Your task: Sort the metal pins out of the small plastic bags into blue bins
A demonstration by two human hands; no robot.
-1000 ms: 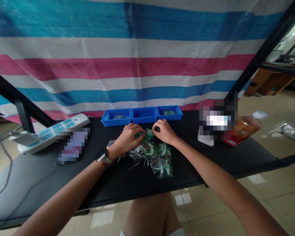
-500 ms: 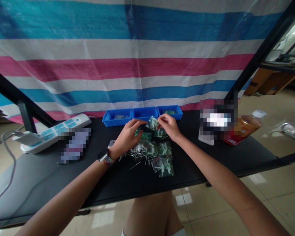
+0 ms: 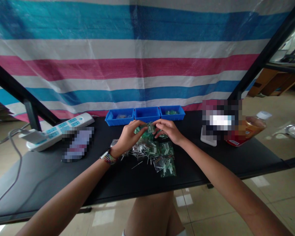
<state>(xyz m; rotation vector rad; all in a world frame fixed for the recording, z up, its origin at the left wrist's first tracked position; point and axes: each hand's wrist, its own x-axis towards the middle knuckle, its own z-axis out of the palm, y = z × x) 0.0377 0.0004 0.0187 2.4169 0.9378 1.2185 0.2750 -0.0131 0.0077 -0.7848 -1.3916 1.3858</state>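
A heap of small clear packets (image 3: 159, 154) with green parts and loose metal pins lies in the middle of the black table (image 3: 39, 177). My left hand (image 3: 129, 136) and my right hand (image 3: 168, 130) meet just above the far side of the heap. Both pinch one small clear packet with green contents (image 3: 148, 128) between their fingertips. A beaded band sits on my left wrist. Right behind the hands stand three blue bins (image 3: 147, 114) in a row.
A white power strip (image 3: 61, 129) with a cable lies at the left. A blurred flat object (image 3: 77, 144) lies beside it. At the right stand a blurred box (image 3: 220, 123) and an amber bottle (image 3: 254, 126) on its side. Striped tarp hangs behind.
The hands lifted a packet off the heap towards the bins half a second ago. Now they have lowered it slightly and hold it together between both fingertips.
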